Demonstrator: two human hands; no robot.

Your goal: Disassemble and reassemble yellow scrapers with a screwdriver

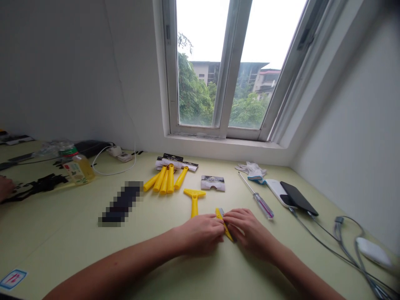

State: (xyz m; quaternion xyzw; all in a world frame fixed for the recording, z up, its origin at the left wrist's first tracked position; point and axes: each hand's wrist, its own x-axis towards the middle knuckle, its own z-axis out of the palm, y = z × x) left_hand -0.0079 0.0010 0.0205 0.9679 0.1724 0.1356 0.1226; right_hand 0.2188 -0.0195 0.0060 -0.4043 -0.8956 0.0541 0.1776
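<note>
Between my two hands is a small yellow piece with a grey metal blade (219, 213), tilted over the table. My left hand (203, 234) grips its left side with curled fingers. The fingers of my right hand (246, 228) close on its right edge, by the blade. Just beyond my left hand lies a yellow T-shaped handle (194, 202), its wide head pointing away from me. A printed card (213, 183) lies flat behind it. Several yellow scrapers (170, 179) with black and white cards rest in a group farther back on the left.
On the green table (150, 258), a screwdriver (262, 205), gloves (252, 170), a power bank (276, 191), a black phone (298, 198) and cables lie right. Left are a blurred dark object (122, 204), a bottle (79, 168) and another person's hand (6, 187).
</note>
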